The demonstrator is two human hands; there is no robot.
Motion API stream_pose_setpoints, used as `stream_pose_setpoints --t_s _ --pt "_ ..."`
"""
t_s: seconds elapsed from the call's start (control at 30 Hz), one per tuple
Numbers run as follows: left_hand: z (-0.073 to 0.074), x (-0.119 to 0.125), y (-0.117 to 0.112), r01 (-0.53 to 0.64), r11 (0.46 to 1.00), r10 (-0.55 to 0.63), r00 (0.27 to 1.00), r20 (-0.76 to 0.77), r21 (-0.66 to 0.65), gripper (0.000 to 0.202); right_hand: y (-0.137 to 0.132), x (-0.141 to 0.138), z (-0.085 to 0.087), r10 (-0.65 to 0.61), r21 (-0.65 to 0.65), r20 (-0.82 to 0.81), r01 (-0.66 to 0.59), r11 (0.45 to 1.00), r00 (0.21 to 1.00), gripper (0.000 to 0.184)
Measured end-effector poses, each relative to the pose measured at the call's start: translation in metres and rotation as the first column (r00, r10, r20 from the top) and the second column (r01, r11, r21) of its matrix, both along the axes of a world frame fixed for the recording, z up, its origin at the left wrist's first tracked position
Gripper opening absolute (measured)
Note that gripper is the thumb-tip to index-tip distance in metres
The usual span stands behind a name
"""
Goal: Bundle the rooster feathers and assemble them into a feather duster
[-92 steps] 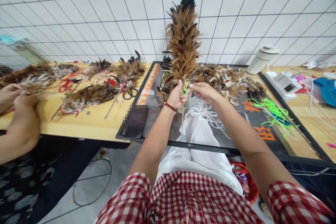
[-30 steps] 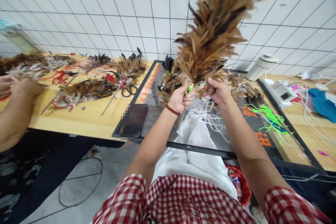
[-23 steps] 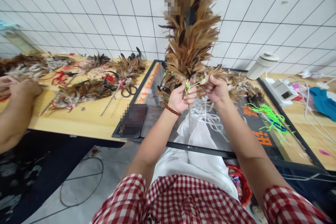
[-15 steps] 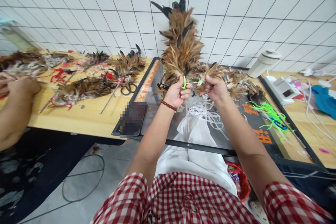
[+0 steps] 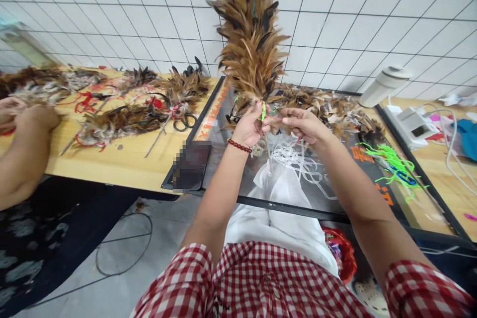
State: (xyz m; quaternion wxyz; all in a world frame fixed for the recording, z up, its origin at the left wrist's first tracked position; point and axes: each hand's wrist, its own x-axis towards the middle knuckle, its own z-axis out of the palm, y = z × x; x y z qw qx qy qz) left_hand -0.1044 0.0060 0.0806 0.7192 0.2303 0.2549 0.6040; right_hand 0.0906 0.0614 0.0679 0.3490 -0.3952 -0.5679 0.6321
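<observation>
Since half a second ago, the feathered stick [image 5: 255, 44] has been brought higher in view, its tip now cut off by the top edge; the green strand [image 5: 264, 111], then stretched between both hands, is now gathered near the left thumb. Stick held upright, centre of frame. Its lower end is gripped by the left hand [image 5: 251, 124], fingers curled round, thumb pressed at the strand. Right hand [image 5: 303, 124] just beside it, fingers loosely extended; a thin reddish strand [image 5: 275, 118] is seen between the hands, but whether it is pinched by the right cannot be told.

Progress, as judged: upper length densely covered with brown and black feathers; binding seemingly under way at the left thumb. Bare stick [image 5: 269, 154] is left exposed below the hand. Loose feathers [image 5: 324, 104] are strewn behind the right hand, and green strings [image 5: 397, 161] are heaped at right, so stock is not used up. White ribbons [image 5: 294, 156] lie at centre, below the hands. How much more is to be covered cannot be told.
</observation>
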Motion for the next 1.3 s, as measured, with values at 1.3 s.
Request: stream_pose_setpoints --t_s 1.3 --pt "0.058 -0.009 0.051 0.292 0.954 -0.274 0.939 -0.208 0.064 0.020 0.010 0.096 0.032 -0.627 0.578 0.277 0.395 0.714 0.728 0.024"
